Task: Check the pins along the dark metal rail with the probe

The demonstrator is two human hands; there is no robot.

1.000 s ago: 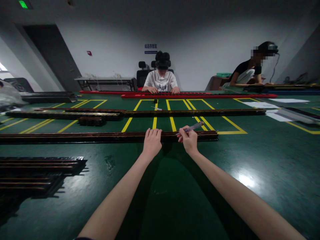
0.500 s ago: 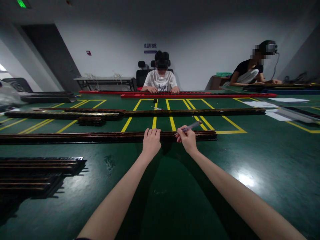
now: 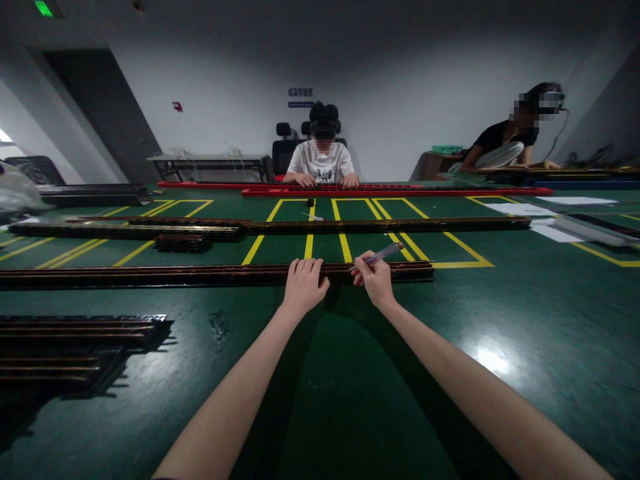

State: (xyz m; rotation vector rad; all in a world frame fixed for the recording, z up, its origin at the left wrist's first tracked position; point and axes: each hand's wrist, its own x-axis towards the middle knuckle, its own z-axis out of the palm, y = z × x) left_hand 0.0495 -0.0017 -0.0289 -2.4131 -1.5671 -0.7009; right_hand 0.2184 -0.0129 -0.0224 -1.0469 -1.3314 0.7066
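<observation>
A long bundle of dark strips (image 3: 150, 275) with copper-coloured edges lies across the green table (image 3: 380, 413). On its top, left of centre, rests my left hand (image 3: 304, 283), fingers over the far side and thumb out to the right. What, if anything, it grips is hidden. Just to the right, my right hand (image 3: 374, 277) is closed around a clear-handled tool (image 3: 386, 252), whose thin tip points down-left at the strips.
Another long dark bundle (image 3: 390, 225) lies farther back, with red rails (image 3: 400, 192) beyond it. More dark strips (image 3: 75, 333) are stacked at the near left. One person (image 3: 323, 160) sits opposite; another (image 3: 505, 143) leans over the table at right.
My left thumb has spread out to the right, away from the fingers. My right hand and the tool have barely moved. The person at the right has leaned farther right.
</observation>
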